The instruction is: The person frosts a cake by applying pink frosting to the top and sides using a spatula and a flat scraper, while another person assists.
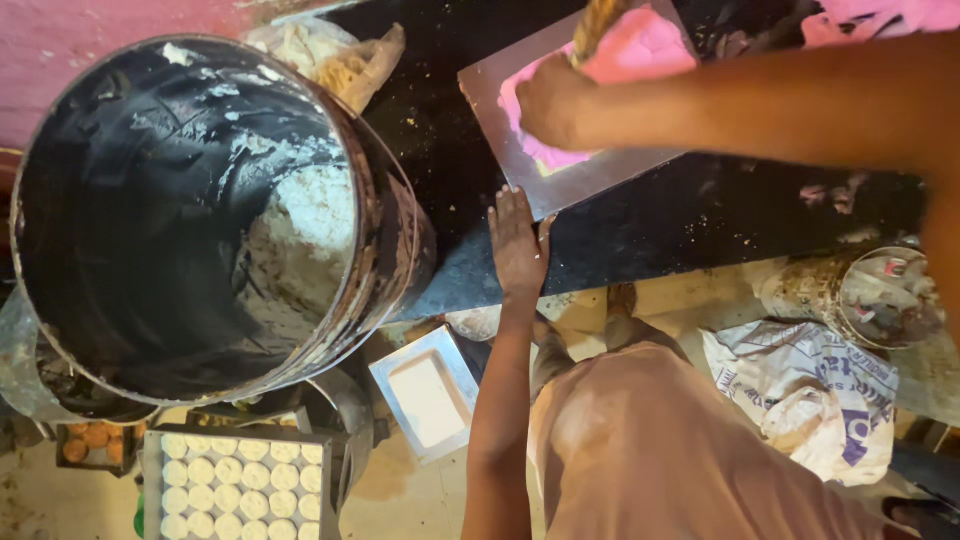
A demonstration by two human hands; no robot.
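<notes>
Head view: we press our right hand (pixel 550 100), fingers curled, into pink dough (pixel 640 50) on the tray (pixel 500 85); left hand (pixel 517 243) lies flat beside the tray.

A flat grey metal tray (pixel 520 105) lies tilted on the black bench (pixel 650 220), a soft pink mass (pixel 640 50) pressed into it.

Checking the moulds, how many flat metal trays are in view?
2: one metal tray with pink paste on the black counter, under the right hand; one with white filling below. Others may be hidden.
</notes>
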